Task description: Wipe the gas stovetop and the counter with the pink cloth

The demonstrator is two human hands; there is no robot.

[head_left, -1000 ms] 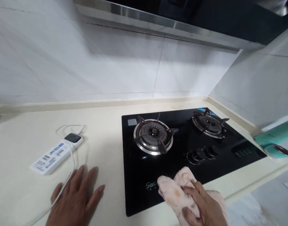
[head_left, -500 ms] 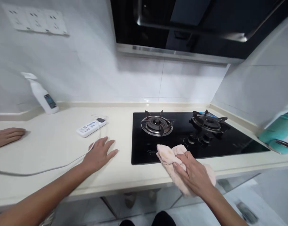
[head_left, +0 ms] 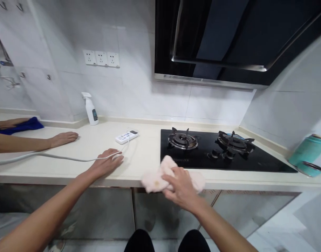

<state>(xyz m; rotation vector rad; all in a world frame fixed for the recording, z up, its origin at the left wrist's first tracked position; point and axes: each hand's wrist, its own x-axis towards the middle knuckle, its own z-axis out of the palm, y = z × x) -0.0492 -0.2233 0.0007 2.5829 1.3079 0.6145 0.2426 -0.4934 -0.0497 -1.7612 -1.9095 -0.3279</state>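
My right hand [head_left: 179, 185] is closed around a pale pink cloth [head_left: 154, 180] at the counter's front edge, by the near left corner of the black gas hob [head_left: 202, 159]. Part of the cloth bunches up ahead of the fingers and part hangs over the edge. My left hand [head_left: 106, 164] lies flat on the cream countertop [head_left: 139, 159], palm down, fingers out. A white cable [head_left: 79, 160] runs across the back of it. Just beyond the fingers is a white handheld device [head_left: 127, 137] with a small dark screen and printed labels.
At the left, another person's hand [head_left: 64, 139] rests on the counter; the other hand is on a blue cloth [head_left: 29, 125]. A white spray bottle [head_left: 91, 112] stands by the wall. Above hangs a black range hood [head_left: 215, 42]. Green containers [head_left: 309, 150] stand at the right.
My right hand has drawn the pink cloth left, off the hob's front edge to the counter edge. My left hand still lies flat. The view has swung left, bringing the blue cloth into sight.
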